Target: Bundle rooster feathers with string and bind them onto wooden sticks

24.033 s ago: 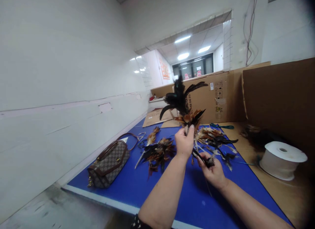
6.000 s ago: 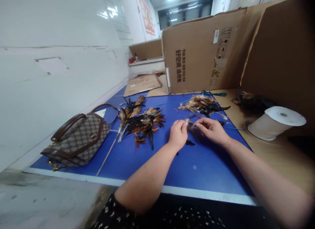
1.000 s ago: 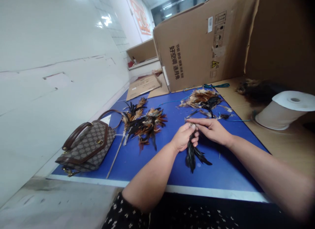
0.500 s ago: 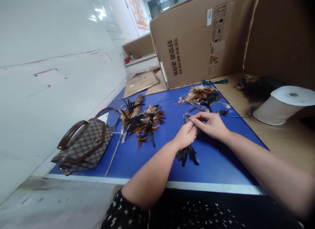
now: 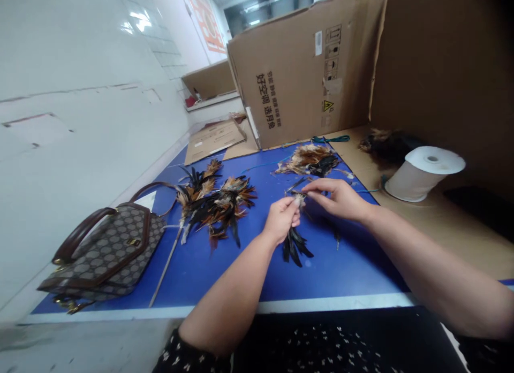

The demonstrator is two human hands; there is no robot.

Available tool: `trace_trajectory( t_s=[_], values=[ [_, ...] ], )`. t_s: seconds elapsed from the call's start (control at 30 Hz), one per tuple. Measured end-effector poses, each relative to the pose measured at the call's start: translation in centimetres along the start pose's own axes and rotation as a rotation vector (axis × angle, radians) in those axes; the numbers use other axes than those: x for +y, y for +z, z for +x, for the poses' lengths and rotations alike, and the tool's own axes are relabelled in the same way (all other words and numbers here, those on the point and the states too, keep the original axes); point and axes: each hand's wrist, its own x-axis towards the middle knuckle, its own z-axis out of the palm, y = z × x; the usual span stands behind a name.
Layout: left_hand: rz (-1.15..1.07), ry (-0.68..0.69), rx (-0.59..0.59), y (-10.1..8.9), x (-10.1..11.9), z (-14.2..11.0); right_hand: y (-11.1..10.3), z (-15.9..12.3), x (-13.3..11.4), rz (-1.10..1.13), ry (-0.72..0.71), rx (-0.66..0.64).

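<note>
My left hand (image 5: pixel 281 219) is closed round the pale base of a bunch of black feathers (image 5: pixel 296 247), whose dark tips fan out below it over the blue table. My right hand (image 5: pixel 335 199) is just right of it, thumb and forefinger pinched on a thin dark piece that looks like a feather, by the quill ends of the bunch. Beyond the hands is a heap of brown, cream and black feathers (image 5: pixel 309 160). To the left, black and brown feather bunches (image 5: pixel 223 204) lie on the tabletop (image 5: pixel 249 271).
A patterned handbag (image 5: pixel 116 250) stands at the left beside a thin stick (image 5: pixel 165 268). At the right is a white spool (image 5: pixel 421 175) with teal cord (image 5: pixel 331 139) farther back. A large cardboard box (image 5: pixel 297 78) stands behind, and a dark feather pile (image 5: pixel 387 145) lies near the spool.
My hands have drawn slightly apart, and the pale base of the bunch now shows between them. The whole scene has shifted left as the camera turned.
</note>
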Motion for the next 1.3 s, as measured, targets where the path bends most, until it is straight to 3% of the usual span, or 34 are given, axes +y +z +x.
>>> trace_trajectory(
  t_s=[0.13, 0.23, 0.3, 0.43, 0.5, 0.67, 0.73, 0.97, 1.2, 1.3],
  values=[
    [-0.063, 0.046, 0.068, -0.2, -0.1, 0.5, -3.3, -2.6, -0.3, -0.247, -0.121, -0.369],
    [-0.141, 0.048, 0.085, -0.1, 0.4, 0.6, -4.0, -5.8, -0.4, -0.365, -0.063, -0.490],
    [-0.177, 0.063, 0.071, 0.0, 0.8, 0.5, -3.7, -7.6, -0.5, -0.368, -0.020, -0.498],
    [-0.207, 0.077, -0.002, 0.4, 1.2, 0.1, -2.8, -9.0, -0.6, -0.343, 0.029, -0.434],
    [-0.214, 0.076, -0.017, 0.6, 1.2, 0.0, -2.0, -8.6, -0.6, -0.267, 0.088, -0.336],
    [-0.205, 0.114, -0.009, 1.0, 0.7, -0.2, 1.2, -5.7, -1.2, 0.155, 0.387, 0.166],
    [-0.184, 0.126, 0.005, 1.2, 0.4, -0.2, 2.9, -4.3, -1.9, 0.297, 0.460, 0.291],
    [-0.209, 0.116, 0.080, 1.4, 0.2, -0.2, 6.7, -2.1, -3.5, 0.405, 0.505, 0.402],
    [-0.229, 0.114, 0.041, 1.6, -0.4, -0.1, 6.7, -2.3, -2.6, 0.295, 0.473, 0.436],
    [-0.171, 0.147, 0.102, 1.4, -0.6, 0.2, 6.4, -2.9, -2.3, 0.199, 0.416, 0.437]
  ],
)
